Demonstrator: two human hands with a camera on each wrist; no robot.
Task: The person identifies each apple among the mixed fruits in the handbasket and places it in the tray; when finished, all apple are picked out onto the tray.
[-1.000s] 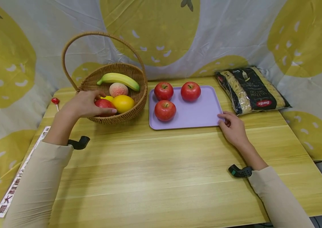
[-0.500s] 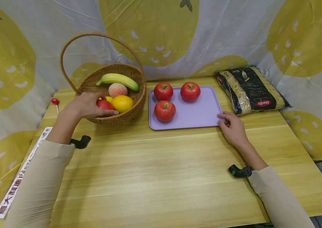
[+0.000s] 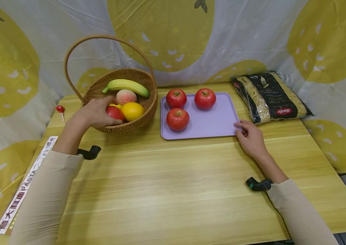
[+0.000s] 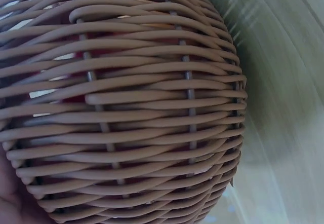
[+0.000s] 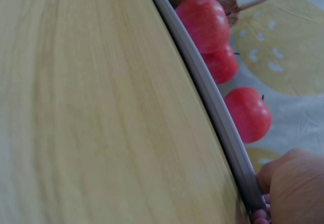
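In the head view my left hand (image 3: 96,110) reaches over the near left rim of the wicker basket (image 3: 136,127), thumb and fingers around a red apple (image 3: 114,113). A lemon (image 3: 132,111), a peach (image 3: 126,97) and a banana (image 3: 126,87) lie beside it in the basket. The left wrist view is mostly filled by the basket's woven side (image 4: 142,97). My right hand (image 3: 250,139) pinches the right edge of a lilac tray (image 3: 213,122). Three red apples stand on that tray, one in front (image 3: 177,119).
A bag of pasta (image 3: 271,97) lies at the back right of the wooden table (image 3: 173,183). To the left are a red lollipop (image 3: 60,109) and a printed paper strip (image 3: 26,185). The basket's tall handle (image 3: 108,36) arches above its fruit. A patterned cloth (image 3: 246,34) hangs behind.
My left hand has shifted slightly right, its fingers closing further around the red apple in the basket. My right hand and the tray have stayed put.
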